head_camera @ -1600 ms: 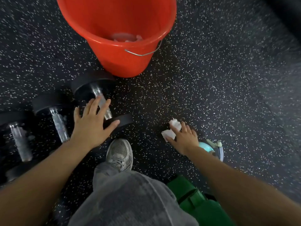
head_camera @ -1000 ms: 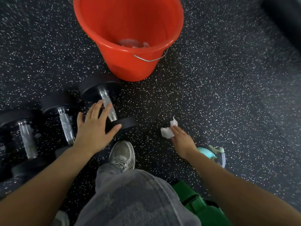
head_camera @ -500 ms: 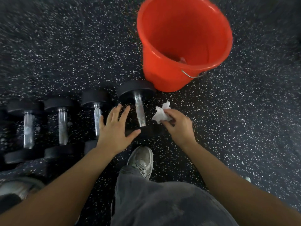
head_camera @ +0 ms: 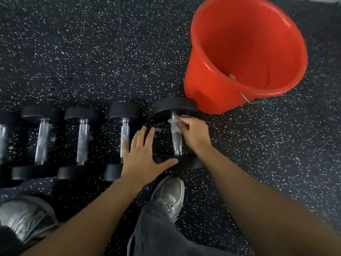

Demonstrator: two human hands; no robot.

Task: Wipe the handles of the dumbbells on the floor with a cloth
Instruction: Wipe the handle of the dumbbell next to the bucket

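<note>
A single head-worn wide-angle view looks steeply down from above at the floor (head_camera: pixel 276 163), close over the person's own forearms and shoes. Far is up in frame: the bucket (head_camera: pixel 221 89) sits far right, the dumbbells (head_camera: pixel 83 137) run left, and edges bow.

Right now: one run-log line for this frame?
phase: wiping | right hand: cloth on rightmost dumbbell handle | left hand: open, beside handle | bucket: behind dumbbell

Right hand (head_camera: pixel 193 134) moved from bare floor at frame centre-right up to rightmost dumbbell (head_camera: pixel 176 133); white cloth (head_camera: pixel 175 124) now pressed on handle's upper end. View shifted: bucket (head_camera: pixel 245 52) now upper right.
</note>
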